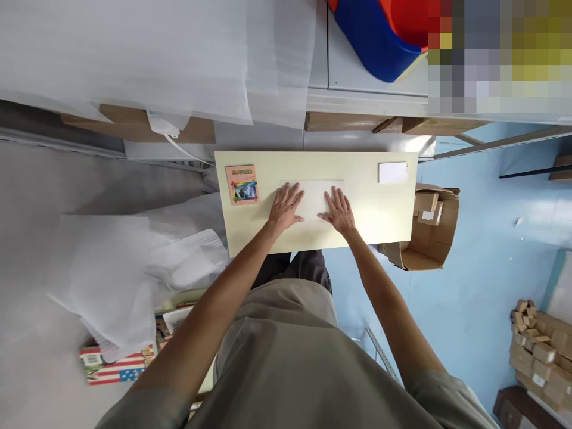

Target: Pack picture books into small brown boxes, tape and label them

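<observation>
A pale yellow table (379, 220) stands in front of me. On its middle lies a thin translucent white foam sheet (313, 196). My left hand (286, 205) rests flat on the sheet's left end, fingers spread. Flat on the sheet's right end is my right hand (338, 210), fingers also spread. Neither hand holds anything. A small pink picture book (242, 184) lies at the table's left end, apart from my hands. At the far right corner sits a small white packet (393, 172).
Loose white foam sheets (134, 262) pile up left of the table and hang above it. An open cardboard box (426, 229) stands on the blue floor at the right. More small boxes (540, 351) sit at the lower right. A flag-patterned item (114, 366) lies lower left.
</observation>
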`<state>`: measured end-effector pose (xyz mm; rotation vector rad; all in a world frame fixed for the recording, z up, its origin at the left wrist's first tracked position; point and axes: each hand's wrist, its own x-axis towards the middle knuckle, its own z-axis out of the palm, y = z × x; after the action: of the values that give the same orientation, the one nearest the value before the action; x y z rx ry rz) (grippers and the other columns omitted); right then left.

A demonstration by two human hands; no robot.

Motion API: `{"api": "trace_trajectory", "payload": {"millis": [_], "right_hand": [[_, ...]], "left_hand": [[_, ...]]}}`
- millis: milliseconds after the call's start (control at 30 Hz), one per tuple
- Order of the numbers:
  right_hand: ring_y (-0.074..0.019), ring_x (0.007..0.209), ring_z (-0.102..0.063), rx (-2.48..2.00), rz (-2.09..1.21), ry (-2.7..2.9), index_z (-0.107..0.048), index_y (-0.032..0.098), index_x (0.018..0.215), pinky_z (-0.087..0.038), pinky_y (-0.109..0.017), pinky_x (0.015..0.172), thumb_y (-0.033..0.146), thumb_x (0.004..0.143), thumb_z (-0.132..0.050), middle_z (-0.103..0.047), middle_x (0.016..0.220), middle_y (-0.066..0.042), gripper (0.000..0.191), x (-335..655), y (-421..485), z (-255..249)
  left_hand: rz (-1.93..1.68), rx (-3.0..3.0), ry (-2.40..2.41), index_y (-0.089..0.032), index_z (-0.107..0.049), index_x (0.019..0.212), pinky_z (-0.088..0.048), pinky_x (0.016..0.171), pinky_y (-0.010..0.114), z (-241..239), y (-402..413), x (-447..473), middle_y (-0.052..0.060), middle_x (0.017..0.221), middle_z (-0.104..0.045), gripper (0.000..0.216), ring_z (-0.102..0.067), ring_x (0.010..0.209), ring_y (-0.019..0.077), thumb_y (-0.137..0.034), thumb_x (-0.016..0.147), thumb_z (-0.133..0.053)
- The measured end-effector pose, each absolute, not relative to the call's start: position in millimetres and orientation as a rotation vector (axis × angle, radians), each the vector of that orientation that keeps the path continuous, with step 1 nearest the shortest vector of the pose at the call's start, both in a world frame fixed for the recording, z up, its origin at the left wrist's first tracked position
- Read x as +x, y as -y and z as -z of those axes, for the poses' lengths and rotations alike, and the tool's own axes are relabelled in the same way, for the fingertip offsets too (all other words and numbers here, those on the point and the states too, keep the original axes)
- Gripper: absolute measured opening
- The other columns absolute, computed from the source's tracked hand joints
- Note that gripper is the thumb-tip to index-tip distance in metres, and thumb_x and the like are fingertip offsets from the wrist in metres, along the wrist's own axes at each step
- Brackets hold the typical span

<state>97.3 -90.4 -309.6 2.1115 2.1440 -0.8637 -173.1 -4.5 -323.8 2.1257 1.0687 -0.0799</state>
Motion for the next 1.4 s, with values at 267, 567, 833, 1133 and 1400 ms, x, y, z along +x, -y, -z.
{"api": "trace_trajectory", "payload": {"millis": [267,567,833,1133,1400], "right_hand": [[-0.0399,0.179,-0.010,2.194,0.799,-2.018,-0.029,0.012,0.182,-0.017,-0.063,0.144,0.084,0.107,-0.047,-0.014,0.191,-0.020,0.105,96.9,92.4,293.4],[-0.0316,0.180,-0.012,1.995,1.157,-2.294,-0.024,0.016,0.184,-0.021,-0.056,0.145,0.058,0.118,-0.038,-0.018,0.191,-0.012,0.079,-65.9,37.3,287.5],[-0.0350,0.178,-0.022,1.971,1.327,-2.076,-0.026,0.004,0.180,-0.037,-0.059,0.140,0.035,0.113,-0.046,-0.023,0.189,-0.019,0.077,-155.2,14.4,308.1],[-0.0328,0.152,-0.064,2.215,1.755,-1.977,-0.049,0.020,0.173,-0.058,-0.052,0.125,0.050,0.114,-0.047,-0.064,0.166,-0.015,0.066,-121.7,14.7,303.9],[-0.0280,0.099,-0.082,2.672,2.159,-1.548,-0.074,0.021,0.140,-0.071,-0.049,0.095,0.066,0.094,-0.072,-0.084,0.114,-0.012,0.065,-6.3,62.4,287.5]], "left_hand": [[0.030,2.084,-1.148,-0.013,-0.022,0.183,-0.004,0.143,0.065,300.7,8.8,-217.3,0.023,0.190,-0.013,0.118,-0.004,0.179,0.0432,-0.055,0.093,-0.085],[-0.225,1.679,-1.720,-0.015,-0.039,0.176,-0.022,0.144,0.052,290.0,-2.1,-305.6,0.023,0.187,-0.028,0.082,-0.023,0.177,0.0382,-0.041,0.102,-0.065],[-0.452,0.995,-1.933,-0.018,-0.061,0.148,-0.059,0.112,0.038,298.2,-21.4,-311.8,0.017,0.146,-0.072,0.054,-0.076,0.129,0.0262,-0.030,0.096,-0.068],[-0.533,0.910,-1.795,-0.018,-0.075,0.107,-0.061,0.085,0.026,263.0,-21.9,-304.3,0.009,0.109,-0.084,0.024,-0.080,0.102,0.0234,-0.039,0.095,-0.071],[-0.572,0.942,-1.518,-0.020,-0.077,0.107,-0.061,0.083,0.029,248.7,21.4,-220.3,0.008,0.107,-0.084,0.032,-0.080,0.097,0.0231,-0.049,0.095,-0.074]]}}
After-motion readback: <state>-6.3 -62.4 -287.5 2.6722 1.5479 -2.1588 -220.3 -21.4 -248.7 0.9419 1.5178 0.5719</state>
